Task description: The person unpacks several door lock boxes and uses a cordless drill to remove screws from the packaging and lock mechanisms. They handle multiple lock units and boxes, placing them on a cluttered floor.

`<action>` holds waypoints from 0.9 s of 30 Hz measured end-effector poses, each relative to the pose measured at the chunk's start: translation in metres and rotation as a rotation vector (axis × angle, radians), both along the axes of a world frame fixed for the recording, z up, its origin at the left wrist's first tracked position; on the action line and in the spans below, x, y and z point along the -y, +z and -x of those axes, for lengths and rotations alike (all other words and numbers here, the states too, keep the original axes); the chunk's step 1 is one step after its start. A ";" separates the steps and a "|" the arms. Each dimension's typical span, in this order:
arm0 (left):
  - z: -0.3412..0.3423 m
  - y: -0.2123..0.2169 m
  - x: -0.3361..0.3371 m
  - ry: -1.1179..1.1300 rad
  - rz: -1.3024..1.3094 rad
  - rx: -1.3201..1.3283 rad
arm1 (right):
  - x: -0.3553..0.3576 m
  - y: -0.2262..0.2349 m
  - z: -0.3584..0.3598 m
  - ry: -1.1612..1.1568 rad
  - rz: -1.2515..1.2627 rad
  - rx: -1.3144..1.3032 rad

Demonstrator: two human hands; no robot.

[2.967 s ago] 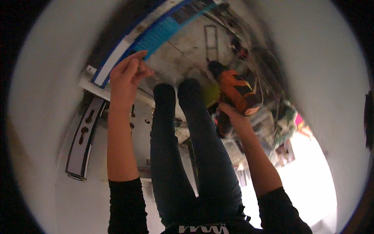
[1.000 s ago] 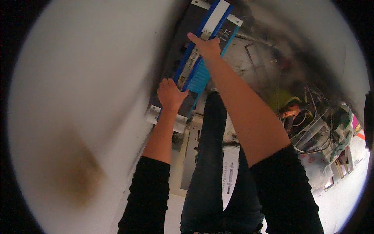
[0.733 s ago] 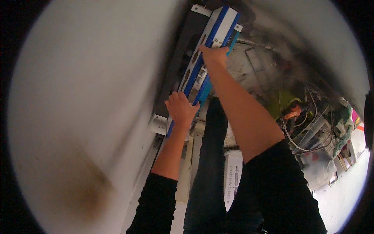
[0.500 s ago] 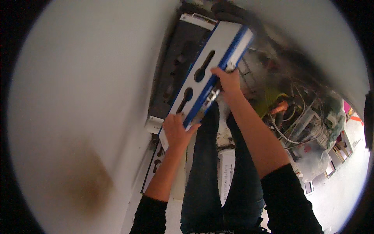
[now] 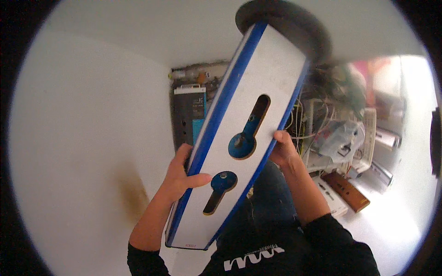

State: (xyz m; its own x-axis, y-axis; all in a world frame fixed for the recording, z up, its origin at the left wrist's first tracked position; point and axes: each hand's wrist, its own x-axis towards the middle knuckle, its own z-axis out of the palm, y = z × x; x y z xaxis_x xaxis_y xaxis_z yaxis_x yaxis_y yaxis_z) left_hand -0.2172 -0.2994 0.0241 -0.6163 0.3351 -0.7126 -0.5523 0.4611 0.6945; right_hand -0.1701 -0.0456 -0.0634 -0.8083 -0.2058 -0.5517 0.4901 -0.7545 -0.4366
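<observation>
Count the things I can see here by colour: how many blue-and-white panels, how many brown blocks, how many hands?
Blue-edged white panel with keyhole slots: 1, gripped at its two long edges
Brown block: 1, lying among the clutter at right
Hands: 2, left hand and right hand
Total: 4

Long slotted panel (image 5: 239,138) held tilted in the middle, left hand (image 5: 177,177) on its left edge, right hand (image 5: 283,149) on its right edge, upright cabinet (image 5: 189,115) behind it, cable tangle (image 5: 317,119) and wooden block (image 5: 345,191) to the right, legs (image 5: 262,207) beneath.
</observation>
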 end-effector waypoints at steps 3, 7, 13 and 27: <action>-0.005 0.079 -0.037 -0.057 0.000 -0.296 | -0.001 0.056 -0.020 -0.284 0.097 0.142; -0.006 0.136 -0.052 -0.163 0.182 -0.698 | 0.010 0.094 0.010 -0.288 0.242 -0.094; -0.018 0.152 -0.069 -0.262 0.177 -0.795 | 0.004 0.105 -0.016 -0.422 0.322 -0.254; -0.015 0.193 -0.103 -0.108 -0.009 -0.633 | -0.017 0.131 -0.062 -0.726 -0.163 -0.175</action>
